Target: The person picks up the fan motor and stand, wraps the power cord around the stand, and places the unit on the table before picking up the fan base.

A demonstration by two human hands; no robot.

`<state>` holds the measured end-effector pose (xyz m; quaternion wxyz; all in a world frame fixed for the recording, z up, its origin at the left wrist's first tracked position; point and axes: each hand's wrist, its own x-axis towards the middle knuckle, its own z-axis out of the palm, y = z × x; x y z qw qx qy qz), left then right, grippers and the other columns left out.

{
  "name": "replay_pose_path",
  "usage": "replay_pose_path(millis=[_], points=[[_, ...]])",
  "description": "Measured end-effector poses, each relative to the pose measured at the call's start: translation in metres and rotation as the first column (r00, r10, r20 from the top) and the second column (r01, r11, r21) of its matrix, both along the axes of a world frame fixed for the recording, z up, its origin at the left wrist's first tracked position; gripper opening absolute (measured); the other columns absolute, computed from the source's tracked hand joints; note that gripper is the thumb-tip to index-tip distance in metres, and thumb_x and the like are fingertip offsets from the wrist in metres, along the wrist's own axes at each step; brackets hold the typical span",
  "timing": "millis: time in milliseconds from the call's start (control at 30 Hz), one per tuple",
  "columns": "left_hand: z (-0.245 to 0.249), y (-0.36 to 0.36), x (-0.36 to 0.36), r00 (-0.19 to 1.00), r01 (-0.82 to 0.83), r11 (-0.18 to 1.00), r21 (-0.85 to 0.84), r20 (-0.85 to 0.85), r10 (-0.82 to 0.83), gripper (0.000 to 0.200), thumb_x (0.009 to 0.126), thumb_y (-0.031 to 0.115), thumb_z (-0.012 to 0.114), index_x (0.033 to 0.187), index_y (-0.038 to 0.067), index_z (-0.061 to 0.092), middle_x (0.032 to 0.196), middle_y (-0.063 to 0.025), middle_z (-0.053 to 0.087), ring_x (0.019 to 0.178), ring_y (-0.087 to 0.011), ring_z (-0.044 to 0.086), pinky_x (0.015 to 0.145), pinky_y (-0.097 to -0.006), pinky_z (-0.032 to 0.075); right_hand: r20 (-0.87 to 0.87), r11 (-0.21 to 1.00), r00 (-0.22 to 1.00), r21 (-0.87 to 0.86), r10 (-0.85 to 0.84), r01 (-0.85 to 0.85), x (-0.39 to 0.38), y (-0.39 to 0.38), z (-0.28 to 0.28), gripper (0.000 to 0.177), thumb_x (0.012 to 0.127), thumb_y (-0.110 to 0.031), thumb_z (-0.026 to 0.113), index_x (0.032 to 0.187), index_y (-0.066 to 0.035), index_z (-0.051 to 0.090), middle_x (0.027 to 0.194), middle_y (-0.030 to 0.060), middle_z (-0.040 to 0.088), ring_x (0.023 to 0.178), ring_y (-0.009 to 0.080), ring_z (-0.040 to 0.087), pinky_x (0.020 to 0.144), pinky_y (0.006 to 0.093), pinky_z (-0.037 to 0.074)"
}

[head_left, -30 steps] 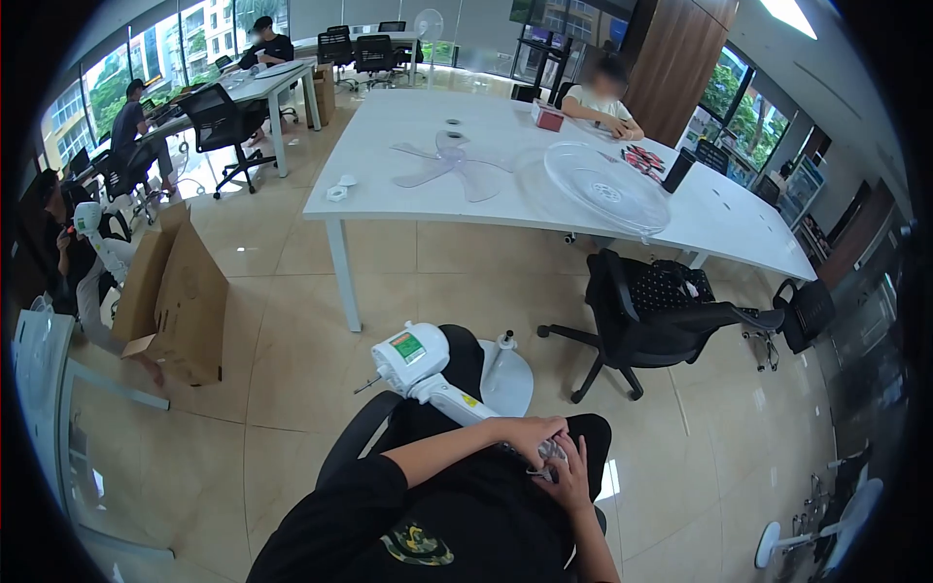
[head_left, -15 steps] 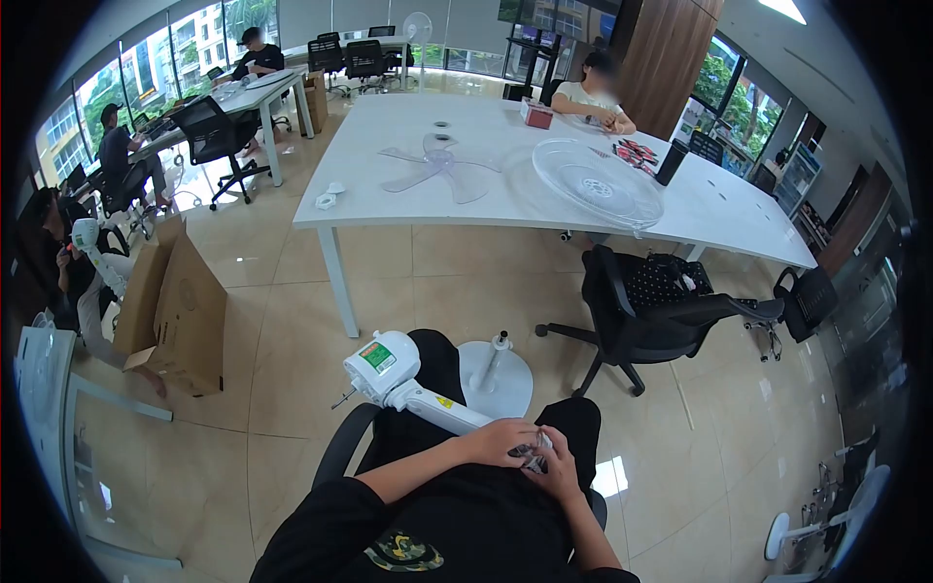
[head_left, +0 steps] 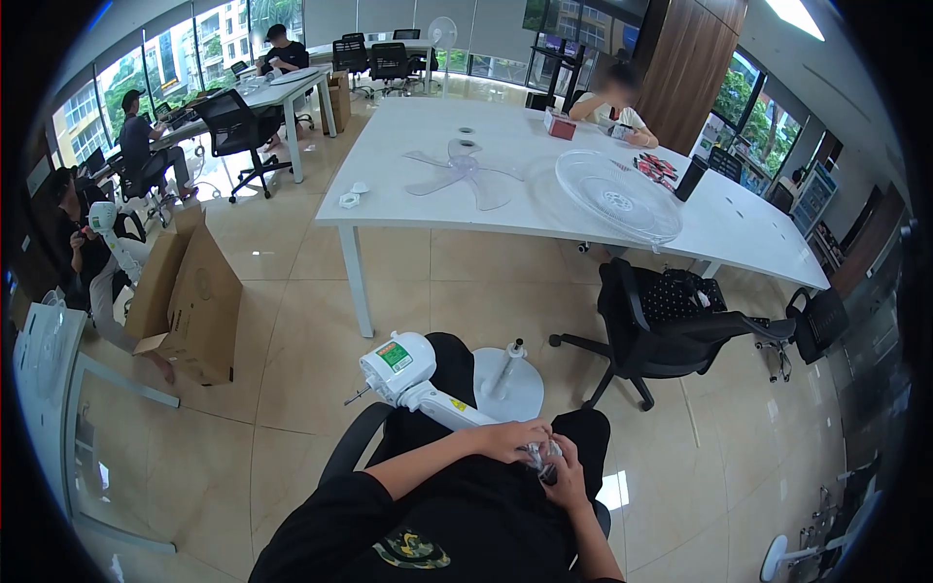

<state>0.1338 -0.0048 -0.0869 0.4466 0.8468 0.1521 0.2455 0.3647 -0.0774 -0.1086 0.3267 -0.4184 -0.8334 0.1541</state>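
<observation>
A small clear, shiny packet (head_left: 540, 455) with something dark in it is between my hands, over my lap. My left hand (head_left: 507, 440) is closed on its left side, and my right hand (head_left: 567, 474) grips it from the right. A white fan motor head (head_left: 400, 365) with a green label lies across my left thigh. Its white neck (head_left: 452, 408) runs toward my left hand. On the floor just beyond my knees stands a round white base (head_left: 520, 389) with a short upright post. What exactly the packet contains is too small to tell.
A white table (head_left: 389, 199) ahead bears clear fan blades (head_left: 465, 170), a round fan grille (head_left: 619, 197), a black bottle (head_left: 691, 179) and a red box (head_left: 560, 124). One person sits behind it. A black chair (head_left: 661, 325) stands right, an open cardboard box (head_left: 199, 311) left.
The view has shifted slightly, so the scene sits farther right. Both my hands remain on the packet, with the fingers moved a little and more of it showing.
</observation>
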Motion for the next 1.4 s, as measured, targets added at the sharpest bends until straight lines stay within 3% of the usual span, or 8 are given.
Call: replay_pose_path(millis=[267, 467, 667, 767, 967, 1067, 1300, 1400], points=[[-0.002, 0.0, -0.001, 0.998, -0.056, 0.992, -0.114, 0.033, 0.06, 0.027, 0.088, 0.0, 0.064, 0.113, 0.004, 0.055, 0.108, -0.014, 0.063, 0.106, -0.0343, 0.062, 0.091, -0.0424, 0.047, -0.005, 1.0, 1.0, -0.026, 0.017, -0.017, 0.003, -0.003, 0.007, 0.038, 0.07, -0.014, 0.084, 0.096, -0.008, 0.058, 0.135, 0.0207, 0.053, 0.117, 0.0412, 0.06, 0.094, 0.0454, 0.053], [-0.002, 0.0, 0.007, 0.976, -0.194, 0.966, -0.169, 0.063, 0.207, 0.024, 0.093, 0.002, 0.06, 0.117, 0.004, 0.056, 0.11, -0.0151, 0.065, 0.103, -0.0335, 0.064, 0.089, -0.041, 0.049, -0.199, 0.988, 0.978, -0.153, -0.061, 0.03, -0.001, -0.001, 0.013, 0.036, 0.076, -0.014, 0.08, 0.103, -0.004, 0.058, 0.134, 0.0209, 0.056, 0.112, 0.0401, 0.063, 0.095, 0.0436, 0.053], [-0.013, 0.001, 0.009, 0.959, -0.277, 0.953, -0.124, 0.029, 0.282, 0.024, 0.093, 0.008, 0.062, 0.116, 0.004, 0.056, 0.106, -0.0144, 0.064, 0.1, -0.0325, 0.065, 0.087, -0.0397, 0.05, -0.04, 0.977, 0.998, -0.207, 0.049, -0.057, 0.005, -0.001, 0.016, 0.056, 0.08, -0.017, 0.077, 0.13, -0.003, 0.055, 0.136, 0.0186, 0.055, 0.119, 0.0365, 0.059, 0.101, 0.0416, 0.048], [-0.014, 0.005, 0.017, 0.957, -0.29, 0.949, -0.126, -0.012, 0.29, 0.028, 0.092, 0.012, 0.064, 0.118, 0.004, 0.056, 0.104, -0.0147, 0.064, 0.098, -0.0308, 0.065, 0.086, -0.0388, 0.05, -0.102, 0.937, 0.994, -0.339, 0.047, -0.079, 0.017, 0.003, 0.012, 0.062, 0.082, -0.023, 0.079, 0.134, -0.002, 0.053, 0.138, 0.0193, 0.052, 0.125, 0.0359, 0.054, 0.106, 0.0412, 0.044], [-0.015, 0.009, 0.018, 0.959, -0.284, 0.934, -0.215, -0.048, 0.28, 0.037, 0.093, 0.014, 0.066, 0.127, 0.005, 0.057, 0.104, -0.0133, 0.064, 0.098, -0.0252, 0.065, 0.087, -0.0353, 0.053, -0.004, 0.899, 0.991, -0.42, 0.132, -0.122, 0.02, 0.021, 0.021, 0.072, 0.082, -0.039, 0.079, 0.134, 0.002, 0.05, 0.136, 0.0215, 0.053, 0.126, 0.0365, 0.053, 0.108, 0.0419, 0.041], [-0.012, 0.007, 0.017, 0.957, -0.283, 0.928, -0.242, -0.014, 0.288, 0.041, 0.093, 0.012, 0.066, 0.132, 0.006, 0.056, 0.108, -0.0135, 0.062, 0.098, -0.0247, 0.065, 0.09, -0.0347, 0.054, 0.071, 0.841, 0.996, -0.542, 0.053, -0.006, 0.016, 0.025, 0.023, 0.074, 0.082, -0.04, 0.079, 0.136, 0.0, 0.048, 0.134, 0.0209, 0.054, 0.124, 0.0354, 0.054, 0.106, 0.0404, 0.043], [-0.007, -0.002, 0.013, 0.935, -0.351, 0.932, -0.09, 0.013, 0.353, 0.048, 0.089, 0.013, 0.07, 0.134, 0.007, 0.054, 0.12, -0.0127, 0.053, 0.111, -0.0252, 0.059, 0.099, -0.0363, 0.049, 0.151, 0.919, 0.988, -0.385, -0.033, 0.089, -0.002, 0.016, 0.022, 0.072, 0.082, -0.053, 0.075, 0.126, 0.001, 0.057, 0.121, 0.0205, 0.06, 0.115, 0.0363, 0.06, 0.101, 0.0414, 0.045], [-0.002, -0.005, 0.017, 0.875, -0.475, 0.88, 0.002, 0.108, 0.472, 0.052, 0.086, 0.015, 0.073, 0.134, 0.007, 0.053, 0.125, -0.0129, 0.052, 0.122, -0.0266, 0.053, 0.105, -0.0387, 0.044, 0.454, 0.908, 0.887, -0.401, 0.084, 0.12, -0.009, 0.04, 0.054, 0.081, 0.077, -0.064, 0.073, 0.122, 0.002, 0.061, 0.115, 0.0212, 0.063, 0.111, 0.036, 0.061, 0.097, 0.0429, 0.048]])
